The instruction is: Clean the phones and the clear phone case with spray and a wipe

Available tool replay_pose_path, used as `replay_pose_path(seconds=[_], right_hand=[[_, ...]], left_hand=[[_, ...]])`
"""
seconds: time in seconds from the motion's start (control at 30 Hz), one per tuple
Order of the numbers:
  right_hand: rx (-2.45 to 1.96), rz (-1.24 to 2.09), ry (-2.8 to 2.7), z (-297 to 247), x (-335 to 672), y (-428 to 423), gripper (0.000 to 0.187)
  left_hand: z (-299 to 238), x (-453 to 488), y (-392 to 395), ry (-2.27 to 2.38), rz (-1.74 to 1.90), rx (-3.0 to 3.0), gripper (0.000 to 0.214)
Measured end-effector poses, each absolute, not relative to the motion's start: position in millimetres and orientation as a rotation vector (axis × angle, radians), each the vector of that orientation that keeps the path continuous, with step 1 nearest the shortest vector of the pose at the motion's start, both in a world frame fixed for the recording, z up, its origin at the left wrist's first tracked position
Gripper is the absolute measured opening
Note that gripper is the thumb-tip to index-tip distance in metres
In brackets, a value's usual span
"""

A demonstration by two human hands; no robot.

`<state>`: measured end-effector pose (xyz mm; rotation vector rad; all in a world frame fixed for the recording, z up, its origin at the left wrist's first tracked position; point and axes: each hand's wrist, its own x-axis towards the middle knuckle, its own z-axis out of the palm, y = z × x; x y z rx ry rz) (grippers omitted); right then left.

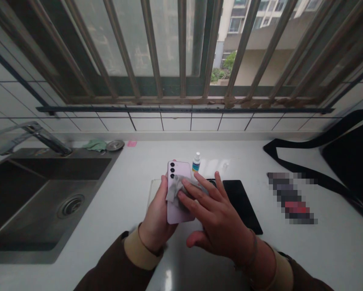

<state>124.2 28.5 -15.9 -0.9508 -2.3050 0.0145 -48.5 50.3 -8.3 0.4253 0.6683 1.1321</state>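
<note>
My left hand point(153, 214) grips a lilac smartphone point(178, 169) upright at its edge, with the back and its three camera lenses facing up. My right hand point(214, 214) presses a grey cloth point(181, 189) against the phone's back, hiding its middle. A small white-capped bottle with a blue label point(196, 162) stands just behind the phone. To the right of my right hand lies a flat black device point(240, 202), partly hidden by that hand. A clear flat sheet point(155, 190) lies beneath my left hand.
A steel sink point(56, 194) with a drain and a tap point(44, 137) is set into the white counter point(330, 250) on the left. A green cloth point(94, 145) lies behind it. A pixelated object point(290, 198) and black strapped fabric point(321, 161) are on the right. A barred window runs behind.
</note>
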Motion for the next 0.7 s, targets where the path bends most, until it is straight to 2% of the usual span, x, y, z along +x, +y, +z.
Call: replay_pose_path(seconds=[0.17, 0.37, 0.5, 0.7], right_hand=[[-0.960, -0.056, -2.240, -17.2, 125.9, 28.8, 0.082], [-0.894, 0.020, -2.241, -17.6, 124.9, 31.4, 0.082], [-0.890, 0.027, -2.243, -19.4, 125.1, 31.4, 0.072], [-0.880, 0.034, -2.204, -20.4, 122.7, 32.0, 0.065]], left_hand=[[-4.9, -51.5, 50.2, 0.698, 1.095, 0.333, 0.060], [-7.3, -47.2, 47.9, 0.601, 1.097, 0.357, 0.062], [-10.0, -48.0, 47.7, 0.542, 1.079, 0.384, 0.065], [-8.4, -43.9, 47.6, 0.524, 1.142, 0.401, 0.048]])
